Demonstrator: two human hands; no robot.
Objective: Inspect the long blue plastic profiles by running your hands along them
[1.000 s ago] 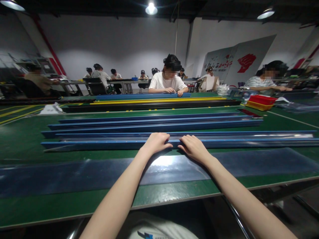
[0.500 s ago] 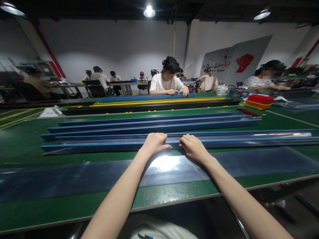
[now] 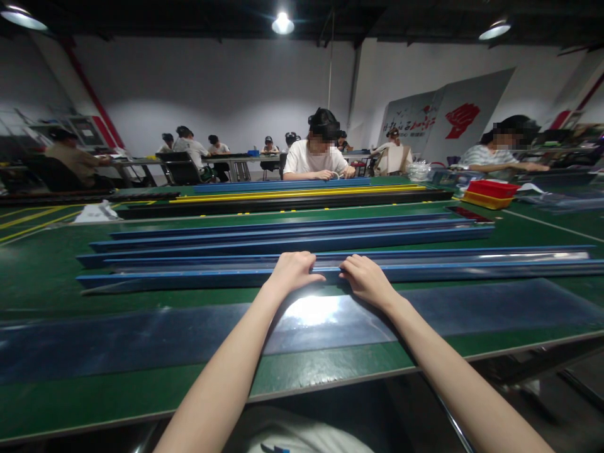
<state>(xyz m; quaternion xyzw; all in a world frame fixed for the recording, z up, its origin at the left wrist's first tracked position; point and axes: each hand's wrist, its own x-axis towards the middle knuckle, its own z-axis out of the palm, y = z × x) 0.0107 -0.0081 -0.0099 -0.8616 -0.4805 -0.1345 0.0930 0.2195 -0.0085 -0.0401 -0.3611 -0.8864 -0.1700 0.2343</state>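
Note:
Both my hands rest side by side on the nearest long blue channel rail [image 3: 189, 277], which lies across the green table [image 3: 42, 277]. My left hand [image 3: 293, 272] curls its fingers over the rail's near wall, and my right hand [image 3: 367, 278] does the same a little to the right. The fingertips dip into the rail's trough, where a shiny strip [image 3: 519, 257] runs along its length. Between me and the rail lies a long dark glossy sheet [image 3: 117, 340] flat on the table.
Further long blue rails [image 3: 292, 236] lie parallel behind, then yellow and black rails [image 3: 292, 195]. Red and yellow trays [image 3: 493, 192] stand at the far right. One person sits opposite, others at tables behind and to the sides. The table's near edge runs just below my forearms.
My hands have stayed on the rail; only the view has shifted slightly. The person opposite has moved their hands a little.

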